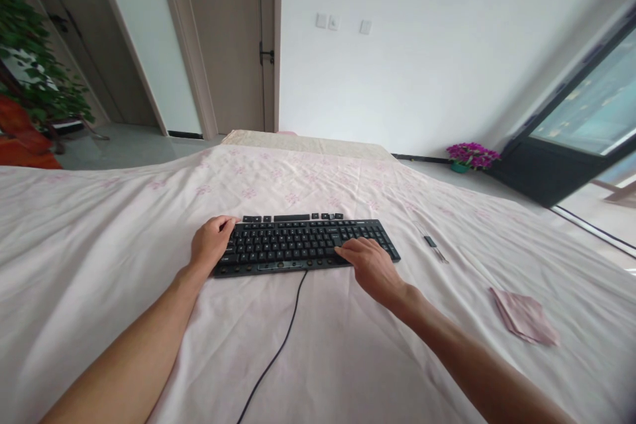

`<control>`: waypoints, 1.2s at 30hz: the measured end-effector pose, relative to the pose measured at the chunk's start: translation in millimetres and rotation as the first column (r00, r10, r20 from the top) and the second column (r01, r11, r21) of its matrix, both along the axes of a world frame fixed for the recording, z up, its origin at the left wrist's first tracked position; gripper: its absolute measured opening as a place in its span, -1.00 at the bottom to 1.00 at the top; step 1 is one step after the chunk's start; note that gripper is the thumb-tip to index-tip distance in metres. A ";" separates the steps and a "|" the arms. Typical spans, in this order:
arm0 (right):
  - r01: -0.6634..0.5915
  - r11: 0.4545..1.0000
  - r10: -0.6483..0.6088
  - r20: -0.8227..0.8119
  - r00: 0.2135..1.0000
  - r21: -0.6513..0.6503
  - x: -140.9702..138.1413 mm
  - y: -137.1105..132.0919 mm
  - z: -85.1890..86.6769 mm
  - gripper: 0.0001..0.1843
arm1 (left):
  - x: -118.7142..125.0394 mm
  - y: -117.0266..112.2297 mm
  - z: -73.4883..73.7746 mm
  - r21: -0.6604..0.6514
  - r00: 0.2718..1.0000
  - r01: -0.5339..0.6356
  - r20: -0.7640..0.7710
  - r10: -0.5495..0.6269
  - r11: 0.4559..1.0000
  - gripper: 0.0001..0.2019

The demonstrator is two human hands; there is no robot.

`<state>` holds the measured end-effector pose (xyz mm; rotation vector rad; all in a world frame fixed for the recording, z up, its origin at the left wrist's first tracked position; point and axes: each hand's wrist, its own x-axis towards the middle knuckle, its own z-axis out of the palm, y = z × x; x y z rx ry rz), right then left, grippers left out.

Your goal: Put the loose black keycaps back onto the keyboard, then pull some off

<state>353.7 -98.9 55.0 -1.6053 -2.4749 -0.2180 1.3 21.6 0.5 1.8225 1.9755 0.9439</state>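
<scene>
A black keyboard (283, 242) lies on a pale pink floral sheet. Its bottom row, nearest me, has bare sockets with no keycaps. My left hand (212, 242) is closed on the keyboard's left edge, fingers curled. Over the right part of the keys rests my right hand (370, 265), thumb and fingers drawn together near the right end of the lower key rows; whatever they pinch is hidden. Just beyond the far edge sit loose keycaps in a line, among them a long space bar (291, 217) and several small keycaps (257, 218).
A small wire keycap puller (430, 241) with a dark handle lies to the right. Nearer me is a folded pink cloth (525, 317). The keyboard's black cable (278, 351) runs toward me. Beyond the bed are a door (223, 40), a wall and purple flowers (472, 154).
</scene>
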 end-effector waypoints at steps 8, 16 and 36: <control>0.197 0.975 -0.151 -0.342 0.928 0.102 37.3 4.8 0.5 -0.52 | 1.2 -1.4 -1.3 0.021 0.999 0.006 0.046 -0.007 1.000 -0.64; 0.036 0.998 -0.032 -0.087 0.996 0.052 -12.2 -5.9 -10.4 -0.49 | -1.8 -1.5 -5.5 0.024 0.995 0.015 0.095 -0.017 1.000 -0.63; 0.093 0.995 -0.086 -0.180 0.980 0.031 -8.6 -2.2 -1.4 -0.45 | -1.0 -2.2 -4.5 0.040 0.994 0.000 0.106 -0.004 0.999 -0.65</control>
